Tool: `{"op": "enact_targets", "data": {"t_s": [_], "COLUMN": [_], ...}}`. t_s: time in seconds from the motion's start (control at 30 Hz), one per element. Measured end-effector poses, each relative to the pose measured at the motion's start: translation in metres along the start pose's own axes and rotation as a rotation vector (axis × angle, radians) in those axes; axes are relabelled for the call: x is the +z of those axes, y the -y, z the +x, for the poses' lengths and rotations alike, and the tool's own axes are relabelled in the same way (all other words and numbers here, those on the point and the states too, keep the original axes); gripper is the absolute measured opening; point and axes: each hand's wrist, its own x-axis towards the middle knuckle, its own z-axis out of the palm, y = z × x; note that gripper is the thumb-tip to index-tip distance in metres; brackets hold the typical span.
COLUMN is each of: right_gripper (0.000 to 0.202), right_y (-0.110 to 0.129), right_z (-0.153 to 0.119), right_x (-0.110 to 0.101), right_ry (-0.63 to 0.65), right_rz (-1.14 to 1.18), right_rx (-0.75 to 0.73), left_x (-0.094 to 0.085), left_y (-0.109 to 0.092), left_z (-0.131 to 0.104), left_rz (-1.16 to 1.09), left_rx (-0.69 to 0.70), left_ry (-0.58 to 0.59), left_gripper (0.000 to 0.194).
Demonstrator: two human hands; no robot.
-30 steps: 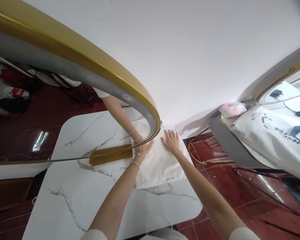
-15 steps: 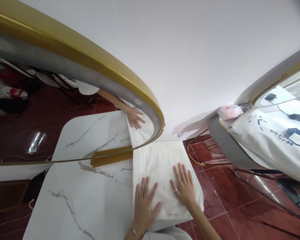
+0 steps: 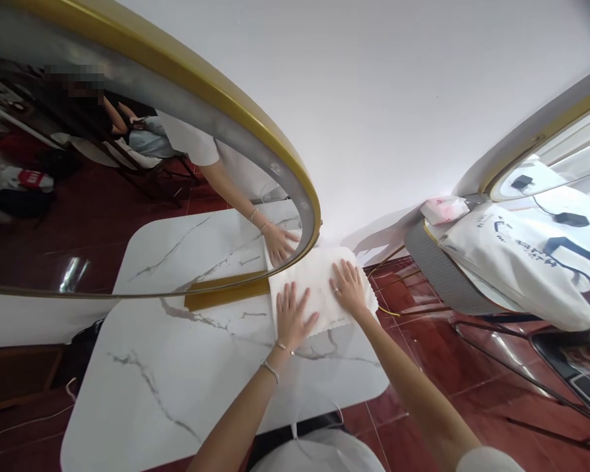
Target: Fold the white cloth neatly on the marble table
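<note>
A white cloth [image 3: 319,278], folded short with a scalloped near edge, lies on the far right part of a white marble-look table [image 3: 177,387], against the wall. My left hand [image 3: 292,316] rests flat on the cloth's near left part, fingers spread. Flat on the cloth's right part lies my right hand [image 3: 347,287], a ring on one finger. Both palms press down and hold nothing. Bracelets circle my left wrist.
A round gold-framed mirror [image 3: 255,147] leans on the wall behind the table and reflects my arm and the room. To the right, a second mirror and a white printed bag [image 3: 516,262] sit on another table. A pink packet [image 3: 445,208] lies beside them. Red tiled floor surrounds everything.
The cloth was spread long toward me half a second ago; now it is shorter and lies at the far end. Both hands moved from its near edge up onto it by the wall.
</note>
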Motion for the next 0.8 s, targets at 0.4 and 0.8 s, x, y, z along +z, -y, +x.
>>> {"op": "enact_targets", "data": {"t_s": [0.4,0.8], "right_gripper": [0.063,0.055], "right_y": [0.027,-0.016], "right_z": [-0.187,-0.033], "right_x": [-0.018,0.000], "right_ry": [-0.026,0.029], "right_rz": [-0.047,-0.100], "right_rx": [-0.003,0.027], "left_x": [-0.010,0.013], "left_y": [-0.025,0.000], "left_z": [-0.149,0.001], "left_rz": [0.047,-0.027], "left_rx": [0.060,0.047], "left_ry": [-0.003,-0.088], "left_gripper": [0.068,0.056]}}
